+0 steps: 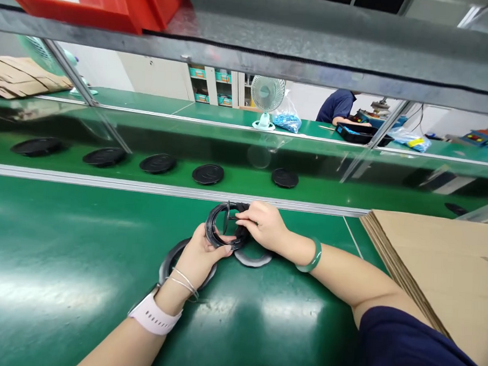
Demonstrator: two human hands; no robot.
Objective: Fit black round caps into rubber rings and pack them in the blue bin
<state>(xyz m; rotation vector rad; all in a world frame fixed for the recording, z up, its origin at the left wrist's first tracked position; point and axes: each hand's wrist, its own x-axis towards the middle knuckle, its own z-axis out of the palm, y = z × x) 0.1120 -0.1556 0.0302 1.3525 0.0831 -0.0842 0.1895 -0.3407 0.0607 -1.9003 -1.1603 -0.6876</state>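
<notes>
A black ring-shaped part (210,231) is raised above the green table, tilted, with my left hand (200,254) gripping its lower left side. My right hand (263,222) is closed at the ring's right side, thumb and forefinger pinched at a small dark piece (227,219) that stands inside the ring opening. Under my left wrist lies a larger dark ring (166,264), partly covered by the hand. A grey ring (253,260) rests on the table just below the held part.
Beyond a metal rail (163,189), several black round parts (207,174) lie on a green belt. Stacked cardboard (438,267) is at the right. A red bin (94,4) sits on the overhead shelf (315,35). A person (337,106) works across the bench.
</notes>
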